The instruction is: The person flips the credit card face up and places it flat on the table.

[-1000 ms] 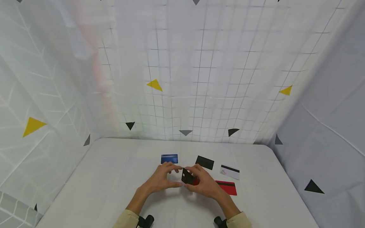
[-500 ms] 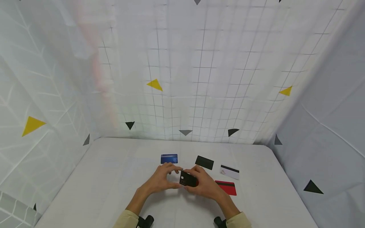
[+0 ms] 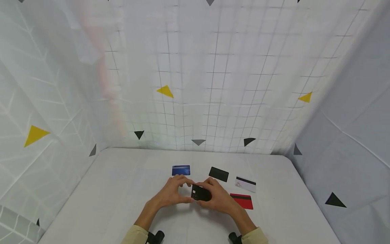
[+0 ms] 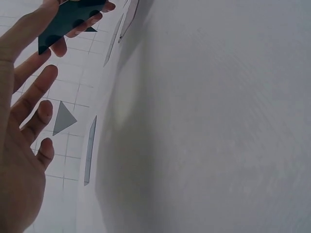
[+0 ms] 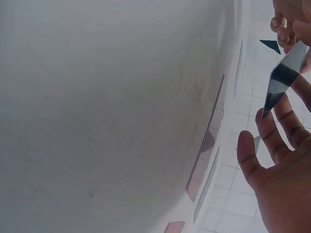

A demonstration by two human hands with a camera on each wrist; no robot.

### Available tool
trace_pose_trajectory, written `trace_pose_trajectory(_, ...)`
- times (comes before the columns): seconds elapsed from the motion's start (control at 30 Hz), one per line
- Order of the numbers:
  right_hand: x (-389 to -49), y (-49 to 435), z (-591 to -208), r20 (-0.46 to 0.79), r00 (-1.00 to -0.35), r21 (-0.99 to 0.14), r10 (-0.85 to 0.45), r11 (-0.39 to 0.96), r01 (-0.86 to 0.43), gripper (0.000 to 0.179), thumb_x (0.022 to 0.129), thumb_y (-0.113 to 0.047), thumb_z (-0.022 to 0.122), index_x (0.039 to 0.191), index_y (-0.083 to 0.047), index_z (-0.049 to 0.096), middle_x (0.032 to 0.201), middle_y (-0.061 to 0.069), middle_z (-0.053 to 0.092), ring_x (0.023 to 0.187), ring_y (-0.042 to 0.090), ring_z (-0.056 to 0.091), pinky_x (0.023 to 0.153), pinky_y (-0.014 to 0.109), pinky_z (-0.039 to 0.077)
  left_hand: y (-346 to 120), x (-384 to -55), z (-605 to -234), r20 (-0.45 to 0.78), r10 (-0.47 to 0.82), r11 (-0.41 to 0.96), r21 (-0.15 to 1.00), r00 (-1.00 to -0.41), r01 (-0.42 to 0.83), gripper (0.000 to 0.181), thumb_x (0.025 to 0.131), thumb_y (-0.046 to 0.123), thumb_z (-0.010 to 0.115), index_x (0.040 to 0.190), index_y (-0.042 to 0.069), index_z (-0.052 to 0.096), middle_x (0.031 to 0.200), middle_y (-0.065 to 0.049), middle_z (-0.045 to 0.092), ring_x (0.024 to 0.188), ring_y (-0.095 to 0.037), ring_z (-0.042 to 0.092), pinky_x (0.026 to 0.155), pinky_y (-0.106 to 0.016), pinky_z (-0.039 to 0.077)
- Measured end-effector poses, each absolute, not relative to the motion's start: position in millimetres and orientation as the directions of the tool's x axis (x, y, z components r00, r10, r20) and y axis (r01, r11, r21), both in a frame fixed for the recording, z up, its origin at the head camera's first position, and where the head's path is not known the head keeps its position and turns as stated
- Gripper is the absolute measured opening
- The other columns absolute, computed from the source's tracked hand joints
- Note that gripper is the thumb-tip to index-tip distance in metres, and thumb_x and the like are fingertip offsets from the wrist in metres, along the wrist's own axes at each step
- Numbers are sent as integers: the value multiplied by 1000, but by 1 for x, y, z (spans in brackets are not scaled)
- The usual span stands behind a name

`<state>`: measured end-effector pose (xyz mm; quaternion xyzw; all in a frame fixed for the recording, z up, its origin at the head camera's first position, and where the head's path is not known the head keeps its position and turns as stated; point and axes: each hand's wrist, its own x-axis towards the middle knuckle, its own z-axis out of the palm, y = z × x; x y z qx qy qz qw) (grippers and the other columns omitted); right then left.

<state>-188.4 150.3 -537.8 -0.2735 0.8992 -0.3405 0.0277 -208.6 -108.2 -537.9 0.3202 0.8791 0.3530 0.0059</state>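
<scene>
A black card point(image 3: 201, 193) with a small pale chip square stands tilted up between the two hands, its face toward the head camera. The right hand point(image 3: 217, 196) grips its right end, with thumb below and fingers above. At the card's other end, the left hand point(image 3: 173, 191) pinches the corners between thumb and index finger. In the left wrist view, the left index fingertip meets a corner of the card point(image 4: 70, 24), while the other fingers spread loosely. The right wrist view shows the card's back point(image 5: 284, 75), which has a dark band.
Beyond the hands on the white table point(image 3: 122, 189) lie a blue card point(image 3: 181, 170) and a dark card point(image 3: 218, 174). Right of them are a white card point(image 3: 245, 185) with a black stripe and a red card point(image 3: 242, 201), partly behind the right hand. White curtains point(image 3: 195, 67) surround the table.
The black card has turned so its face points more toward the head camera, and it has shifted slightly left toward the left fingers. Other cards have stayed put.
</scene>
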Motion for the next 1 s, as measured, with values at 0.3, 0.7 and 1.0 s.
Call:
trace_pose_trajectory(0.3,-189,149,-539,140,-844,-611,-517,626,-485,57,84,-53,77,135,-38,58,116,-9,51,106,11,51,88,33,52,-111,-208,-538,222,565,538,630,-794,560,59,77,63,78,128,38,62,111,5,63,100,-22,55,90,-45,35)
trace_pose_trajectory(0.7,-188,149,-538,153,-852,-572,-501,658,-490,54,83,-50,78,132,-40,59,115,-11,54,108,9,47,91,43,46,-117,-209,-539,231,549,548,626,-804,554,57,76,61,81,125,39,63,110,4,64,103,-22,55,90,-46,36)
trace_pose_trajectory(1.0,-190,151,-539,136,-850,-573,-509,660,-487,54,83,-48,79,132,-40,58,115,-9,53,107,11,47,89,38,48,-122,-209,-540,246,537,565,605,-807,561,55,76,59,82,123,37,64,107,6,64,106,-22,54,92,-48,34)
